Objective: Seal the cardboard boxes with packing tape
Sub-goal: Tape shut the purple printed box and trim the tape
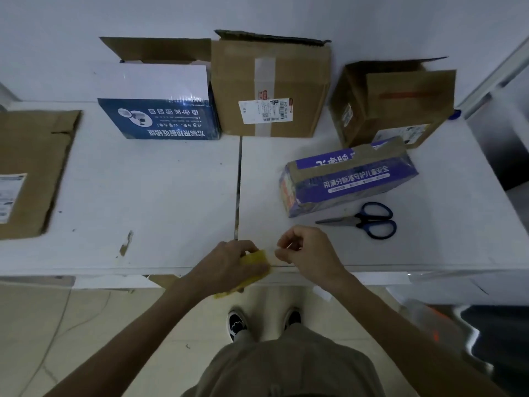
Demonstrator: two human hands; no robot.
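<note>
My left hand [229,263] grips a yellowish roll of packing tape [254,262] at the table's front edge. My right hand [303,250] pinches the loose end of the tape just right of the roll. A purple box [349,179] lies on its side to the right. Three boxes stand at the back: a blue and white box [157,110] with its flaps up, a brown box [269,87] with a clear tape strip and a label, and a brown box [395,101] tilted with an open flap.
Blue-handled scissors [369,220] lie in front of the purple box. A flattened brown carton [31,170] lies at the far left of the white table [148,196]. A seam divides the two tabletops in the middle. My shoes show on the floor below.
</note>
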